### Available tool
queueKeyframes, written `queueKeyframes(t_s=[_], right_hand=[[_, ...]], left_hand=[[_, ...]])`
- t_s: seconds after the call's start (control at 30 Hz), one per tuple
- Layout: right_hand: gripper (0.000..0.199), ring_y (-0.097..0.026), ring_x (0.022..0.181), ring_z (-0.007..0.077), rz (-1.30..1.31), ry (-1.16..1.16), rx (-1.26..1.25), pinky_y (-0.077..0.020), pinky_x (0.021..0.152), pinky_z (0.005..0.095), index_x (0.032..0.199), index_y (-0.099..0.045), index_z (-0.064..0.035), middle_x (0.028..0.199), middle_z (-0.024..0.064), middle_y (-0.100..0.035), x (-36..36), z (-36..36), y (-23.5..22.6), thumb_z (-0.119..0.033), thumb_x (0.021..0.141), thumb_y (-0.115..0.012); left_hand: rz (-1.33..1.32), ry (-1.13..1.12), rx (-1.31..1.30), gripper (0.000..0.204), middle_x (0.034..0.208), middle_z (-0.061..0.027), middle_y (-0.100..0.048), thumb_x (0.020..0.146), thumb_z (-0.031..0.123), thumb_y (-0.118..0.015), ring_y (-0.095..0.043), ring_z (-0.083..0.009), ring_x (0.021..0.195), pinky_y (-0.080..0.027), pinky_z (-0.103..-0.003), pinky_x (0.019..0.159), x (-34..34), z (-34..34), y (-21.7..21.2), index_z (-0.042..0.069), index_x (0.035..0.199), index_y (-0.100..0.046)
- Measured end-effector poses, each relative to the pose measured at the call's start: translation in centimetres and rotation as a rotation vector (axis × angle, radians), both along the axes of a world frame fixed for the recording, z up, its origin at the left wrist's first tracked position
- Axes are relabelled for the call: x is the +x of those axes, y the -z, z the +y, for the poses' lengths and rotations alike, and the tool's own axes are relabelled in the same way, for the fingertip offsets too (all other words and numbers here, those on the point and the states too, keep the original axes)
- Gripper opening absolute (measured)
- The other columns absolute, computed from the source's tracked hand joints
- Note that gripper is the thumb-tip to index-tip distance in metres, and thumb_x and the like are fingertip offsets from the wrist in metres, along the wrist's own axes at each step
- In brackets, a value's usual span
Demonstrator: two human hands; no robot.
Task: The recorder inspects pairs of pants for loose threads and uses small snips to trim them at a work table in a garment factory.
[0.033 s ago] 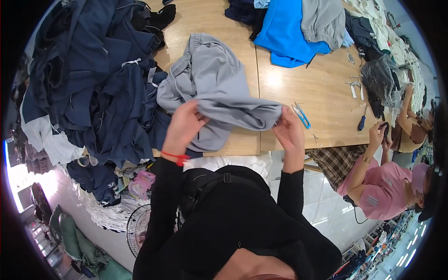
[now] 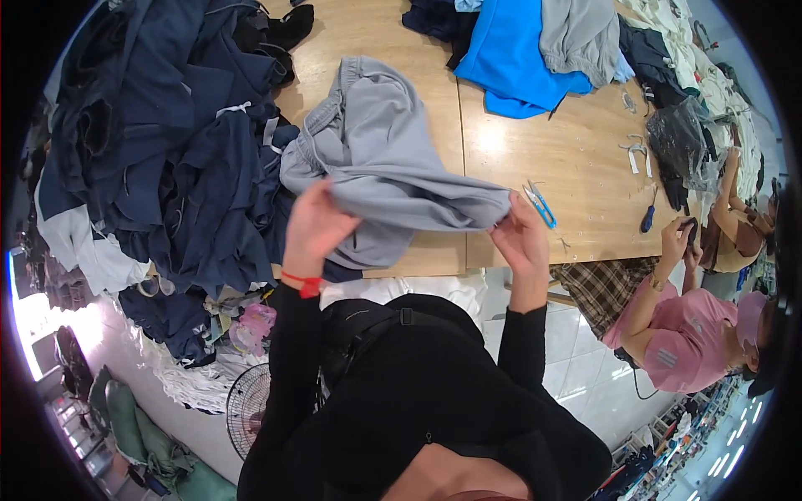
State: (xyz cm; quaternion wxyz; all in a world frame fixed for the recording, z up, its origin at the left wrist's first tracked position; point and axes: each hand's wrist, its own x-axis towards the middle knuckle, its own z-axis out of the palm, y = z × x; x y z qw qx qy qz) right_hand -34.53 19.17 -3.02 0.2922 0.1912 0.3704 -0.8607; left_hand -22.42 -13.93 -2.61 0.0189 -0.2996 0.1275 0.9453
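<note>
Grey elastic-waist pants [image 2: 380,142] lie in front of me on the wooden table, their gathered waistband toward the left. My right hand [image 2: 522,234] pinches the end of a leg, with the cloth pulled out to the right. At the near left part of the same garment, my left hand [image 2: 316,224] has its fingers closed on the fabric; some fingertips are hidden by the cloth. Just beyond my right hand lie small blue thread snips [image 2: 540,207]. A heap of dark navy garments [image 2: 192,125] rises close to my left hand.
The wooden table [image 2: 501,159] also bears a blue garment [image 2: 510,67] and another grey garment [image 2: 581,42] at the far side. A screwdriver-like blue-handled tool [image 2: 648,219] and a clear plastic bag [image 2: 681,142] lie right. A co-worker in pink [image 2: 677,334] works there. A fan [image 2: 248,409] stands lower left.
My left hand has shifted a little left along the grey pants. The right hand has moved slightly right with the leg end, and the cloth between them looks more stretched.
</note>
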Motion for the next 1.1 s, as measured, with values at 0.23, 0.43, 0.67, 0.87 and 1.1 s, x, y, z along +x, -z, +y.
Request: queueKeyframes(t_s=[0.23, 0.43, 0.67, 0.87, 1.1], right_hand=[[0.015, -0.066, 0.080, 0.0125, 0.361, -0.259, -0.060, -0.0532, 0.069, 0.0264, 0.104, -0.062, -0.0022, 0.090, 0.0031, -0.063, 1.1, 1.4, -5.4, -0.014, 0.101, -0.071], [0.015, -0.069, 0.086, 0.0168, 0.407, -0.283, -0.181, -0.0557, 0.078, 0.0302, 0.112, -0.060, -0.0018, 0.095, 0.0071, -0.066, -0.6, 1.0, -6.1, -0.010, 0.102, -0.068], [0.031, -0.072, 0.121, 0.0250, 0.169, -0.075, -0.369, -0.0527, 0.112, 0.0485, 0.140, -0.062, -0.0031, 0.132, 0.0101, -0.074, 0.0, 0.8, -3.9, -0.013, 0.114, -0.050], [0.036, -0.069, 0.126, 0.0219, 0.167, -0.132, -0.350, -0.0538, 0.112, 0.0430, 0.147, -0.060, -0.0022, 0.137, 0.0107, -0.072, 0.4, -1.2, -3.1, -0.012, 0.113, -0.052], [0.039, -0.071, 0.121, 0.0233, 0.066, -0.097, -0.243, -0.0568, 0.107, 0.0446, 0.148, -0.059, -0.0014, 0.133, 0.0125, -0.074, 0.9, -1.6, -4.7, -0.015, 0.112, -0.052]], left_hand=[[0.115, -0.235, -0.188, 0.038, 0.068, 0.0006, -0.045, 0.106, 0.027, -0.057, -0.053, -0.0158, 0.067, -0.049, -0.035, 0.071, 5.0, -2.3, -5.5, 0.017, 0.076, -0.035], [0.296, -0.078, -0.568, 0.048, 0.064, 0.0063, -0.039, 0.116, 0.041, -0.050, -0.044, -0.0079, 0.058, -0.038, -0.029, 0.056, 7.4, -2.9, -4.3, 0.017, 0.074, -0.043], [0.554, -0.012, 0.034, 0.067, 0.150, -0.0168, -0.063, 0.117, 0.053, -0.035, -0.063, -0.0309, 0.136, -0.050, -0.047, 0.113, 5.4, 2.2, -3.1, 0.001, 0.157, -0.046], [0.629, 0.055, 0.162, 0.080, 0.170, -0.0193, -0.039, 0.113, 0.065, -0.030, -0.038, -0.0360, 0.156, -0.025, -0.057, 0.128, 4.0, 3.8, -4.1, 0.004, 0.166, -0.034], [0.666, -0.096, 0.209, 0.082, 0.171, -0.0144, -0.040, 0.112, 0.064, -0.035, -0.036, -0.0335, 0.158, -0.022, -0.055, 0.130, 4.0, 2.8, -4.1, 0.004, 0.167, -0.032]])
